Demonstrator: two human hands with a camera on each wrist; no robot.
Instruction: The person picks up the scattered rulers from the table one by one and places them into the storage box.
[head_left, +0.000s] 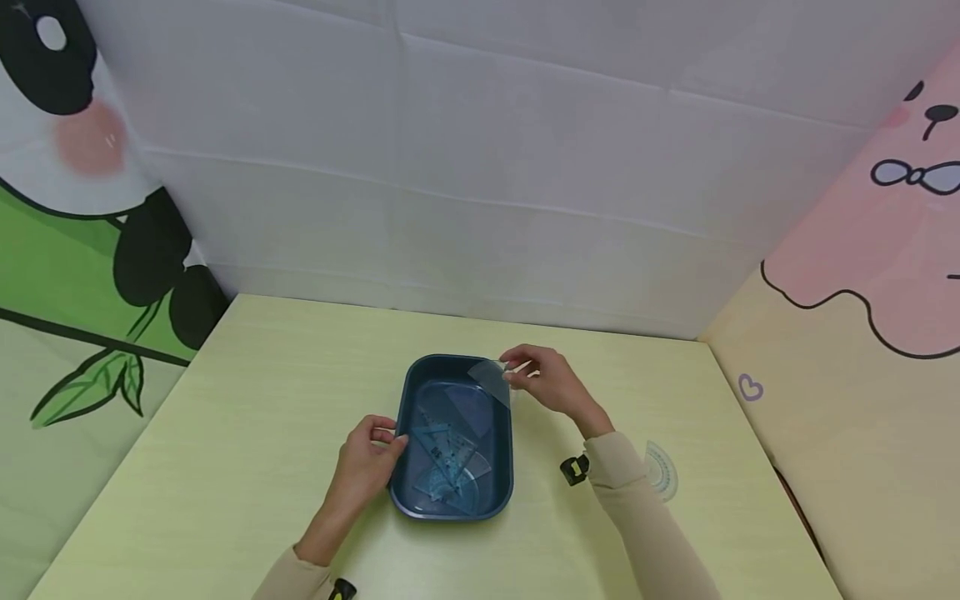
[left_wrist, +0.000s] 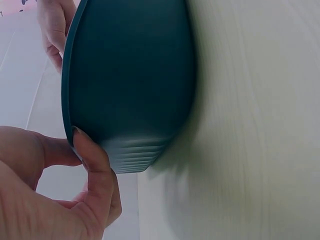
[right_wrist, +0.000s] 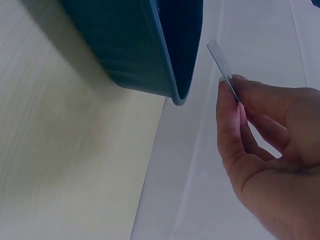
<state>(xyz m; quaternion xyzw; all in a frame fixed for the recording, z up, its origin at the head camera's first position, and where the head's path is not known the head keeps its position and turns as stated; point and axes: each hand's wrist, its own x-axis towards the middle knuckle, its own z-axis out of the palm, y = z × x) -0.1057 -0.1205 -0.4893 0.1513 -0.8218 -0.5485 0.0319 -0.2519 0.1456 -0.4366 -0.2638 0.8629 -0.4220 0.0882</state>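
Observation:
A dark blue plastic tray [head_left: 400,492] sits on the table, with several clear set squares [head_left: 444,446] and a clear protractor [head_left: 467,492] overlapping inside it. My left hand [head_left: 367,458] pinches the tray's left rim between thumb and fingers; the left wrist view shows this grip on the tray wall [left_wrist: 130,75] up close. Over the far right corner of the tray, my right hand [head_left: 551,383] pinches a thin clear set square [head_left: 491,382] by its edge. Seen edge-on in the right wrist view, the set square [right_wrist: 220,62] is above the rim, apart from the tray.
Another clear protractor [head_left: 662,471] lies on the pale table [head_left: 285,375] to the right, beside my right sleeve. A white sheet wall [head_left: 465,167] stands behind the table, and printed cartoon panels flank it on both sides.

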